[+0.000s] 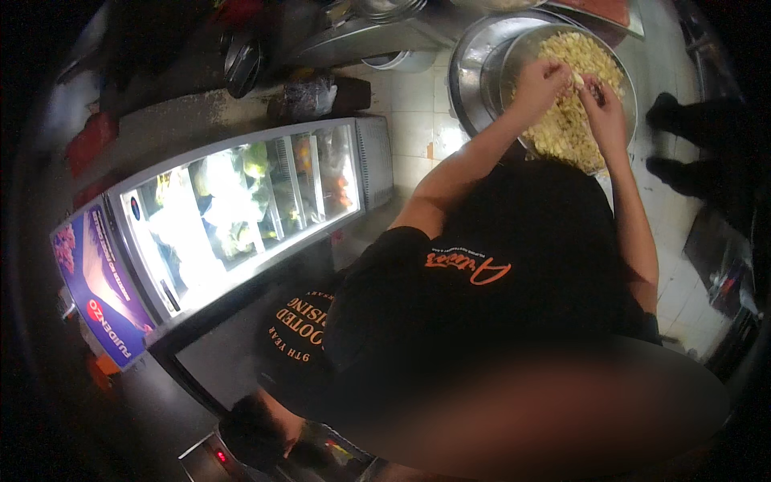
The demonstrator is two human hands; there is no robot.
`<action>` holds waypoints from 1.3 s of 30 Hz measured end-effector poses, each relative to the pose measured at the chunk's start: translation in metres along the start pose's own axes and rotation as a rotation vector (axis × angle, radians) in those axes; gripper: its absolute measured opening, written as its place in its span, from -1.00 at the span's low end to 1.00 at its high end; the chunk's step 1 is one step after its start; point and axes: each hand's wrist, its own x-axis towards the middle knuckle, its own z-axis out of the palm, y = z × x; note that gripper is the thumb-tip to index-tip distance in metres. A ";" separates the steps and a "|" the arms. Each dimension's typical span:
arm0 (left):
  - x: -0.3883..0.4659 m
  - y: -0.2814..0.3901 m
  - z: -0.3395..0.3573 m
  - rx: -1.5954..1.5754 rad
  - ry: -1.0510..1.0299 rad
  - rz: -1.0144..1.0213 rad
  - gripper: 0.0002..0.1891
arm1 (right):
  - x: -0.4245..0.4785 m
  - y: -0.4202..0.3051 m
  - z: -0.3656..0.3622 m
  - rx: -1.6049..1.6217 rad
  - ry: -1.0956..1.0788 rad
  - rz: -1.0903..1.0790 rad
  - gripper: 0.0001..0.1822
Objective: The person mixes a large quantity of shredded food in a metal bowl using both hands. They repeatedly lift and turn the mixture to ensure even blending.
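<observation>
My left hand (545, 84) and my right hand (602, 111) meet over a wide metal bowl (630, 114). The bowl holds a heap of small pale-yellow pieces (557, 135) that look like peeled garlic cloves. Between my fingertips is one small pale piece (578, 79), pinched from both sides. My forearms cross the near rim, and my hands hide part of the heap. Under the bowl's left side sits a larger round metal basin (467, 75).
A lit glass-door chiller (241, 211) stands to my left. A co-worker in a black shirt (301, 328) is close behind on that side. Another person's dark shoes (665, 111) are on the tiled floor (412, 129) at right. A tray with pinkish contents (602, 9) lies beyond the bowl.
</observation>
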 end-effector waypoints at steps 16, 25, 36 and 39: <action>-0.007 -0.020 -0.003 0.350 0.178 -0.019 -0.74 | -0.023 -0.045 0.012 -0.268 -0.140 -0.179 -0.72; -0.006 -0.007 0.008 0.408 0.231 0.025 -0.80 | -0.013 -0.054 0.009 -0.201 -0.125 -0.124 -0.73; 0.002 -0.013 0.014 0.663 0.154 0.349 -0.80 | -0.006 -0.041 -0.002 -0.220 -0.031 -0.182 -0.73; 0.012 -0.027 0.018 0.353 0.129 -0.068 -0.77 | -0.003 -0.009 0.003 -0.219 0.021 -0.277 -0.70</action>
